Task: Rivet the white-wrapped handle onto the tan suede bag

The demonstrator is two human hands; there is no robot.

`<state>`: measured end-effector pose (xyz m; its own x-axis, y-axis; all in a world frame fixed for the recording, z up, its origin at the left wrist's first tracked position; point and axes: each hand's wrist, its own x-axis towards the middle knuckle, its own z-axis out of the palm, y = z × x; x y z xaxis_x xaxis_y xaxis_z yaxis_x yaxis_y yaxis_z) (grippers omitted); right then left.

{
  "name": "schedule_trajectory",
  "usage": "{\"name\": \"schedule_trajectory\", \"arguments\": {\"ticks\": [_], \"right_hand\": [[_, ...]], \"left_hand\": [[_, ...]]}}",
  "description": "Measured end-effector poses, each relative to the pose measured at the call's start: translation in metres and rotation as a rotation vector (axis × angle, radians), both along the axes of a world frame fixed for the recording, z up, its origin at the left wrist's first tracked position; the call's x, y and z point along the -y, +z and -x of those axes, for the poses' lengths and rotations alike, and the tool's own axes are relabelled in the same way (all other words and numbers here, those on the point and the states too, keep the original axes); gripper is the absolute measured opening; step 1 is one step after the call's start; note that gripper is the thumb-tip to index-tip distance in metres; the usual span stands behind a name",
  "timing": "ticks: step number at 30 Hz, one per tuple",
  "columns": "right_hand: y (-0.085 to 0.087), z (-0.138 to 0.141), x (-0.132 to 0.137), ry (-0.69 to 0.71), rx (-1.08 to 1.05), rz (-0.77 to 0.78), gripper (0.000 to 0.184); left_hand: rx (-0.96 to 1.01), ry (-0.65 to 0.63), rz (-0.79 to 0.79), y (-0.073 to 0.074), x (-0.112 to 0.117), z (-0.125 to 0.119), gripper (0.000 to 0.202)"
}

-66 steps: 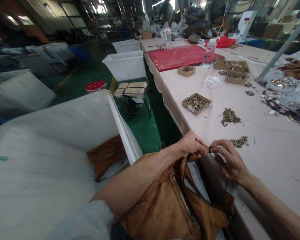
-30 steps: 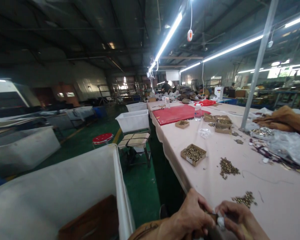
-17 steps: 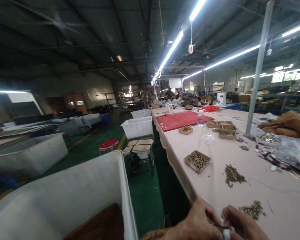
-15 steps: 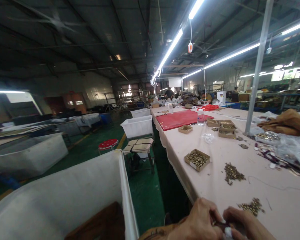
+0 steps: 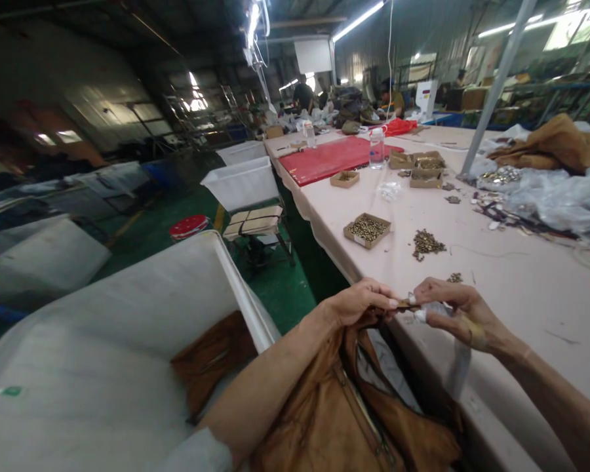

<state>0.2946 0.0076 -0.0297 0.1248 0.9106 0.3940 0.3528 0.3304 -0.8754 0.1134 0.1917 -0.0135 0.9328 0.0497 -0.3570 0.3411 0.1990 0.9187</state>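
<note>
Keeps brown garment (image 5: 319,400) pinched in left hand (image 5: 358,303); now spreads right hand (image 5: 474,311) wider, cannot tell if gripping; still working its edge.

At the grip, the left hand (image 5: 366,303) covers the bunched edge of the brown garment (image 5: 319,406), so I can't see what's under it. Is the right hand (image 5: 465,314) touching that edge? I can't tell; its white fingertip covers (image 5: 420,316) blur. Behind it, partly hidden, sits a pile (image 5: 455,278) of brassy bits too small to name. The garment runs off my bottom edge, the big white bin (image 5: 128,308) off my left. Far away, a person (image 5: 303,95) is just a dark smear.
</note>
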Motion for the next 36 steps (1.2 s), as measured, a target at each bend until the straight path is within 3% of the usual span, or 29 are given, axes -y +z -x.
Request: {"name": "schedule_trajectory", "arguments": {"ticks": [5, 8, 9, 13, 15, 17, 22, 30, 33, 36], "right_hand": [[-0.005, 0.0, -0.003, 0.072, -0.105, 0.006, 0.017], [-0.015, -0.025, -0.005, 0.086, -0.143, 0.061, 0.024], [-0.019, -0.04, -0.004, 0.004, -0.132, 0.085, 0.027], [-0.041, -0.113, 0.008, -0.553, 0.092, 0.221, 0.036], [-0.051, -0.138, 0.016, -0.635, 0.203, 0.303, 0.032], [-0.062, -0.15, 0.021, -0.622, 0.276, 0.37, 0.026], [-0.083, -0.146, 0.016, -0.583, 0.436, 0.461, 0.025], [-0.097, -0.14, 0.005, -0.638, 0.637, 0.478, 0.022], [-0.086, -0.127, 0.007, -0.639, 0.666, 0.458, 0.017], [-0.052, -0.099, 0.009, -0.571, 0.65, 0.367, 0.015]], "left_hand": [[0.038, 0.023, 0.082, -0.007, -0.003, 0.001, 0.042], [0.019, 0.036, 0.026, -0.008, -0.003, -0.002, 0.037], [0.013, 0.055, 0.001, -0.007, -0.003, -0.003, 0.035], [0.01, 0.106, -0.104, -0.005, -0.002, -0.008, 0.029], [0.03, 0.083, -0.167, -0.004, 0.0, -0.01, 0.025], [0.05, 0.081, -0.221, -0.003, 0.002, -0.012, 0.022], [0.006, 0.12, -0.288, -0.006, 0.003, -0.016, 0.022], [0.022, -0.068, -0.244, -0.016, -0.012, -0.007, 0.027], [0.004, 0.017, -0.271, -0.018, -0.012, -0.004, 0.026], [0.022, 0.108, -0.342, -0.023, -0.008, -0.005, 0.025]]}}
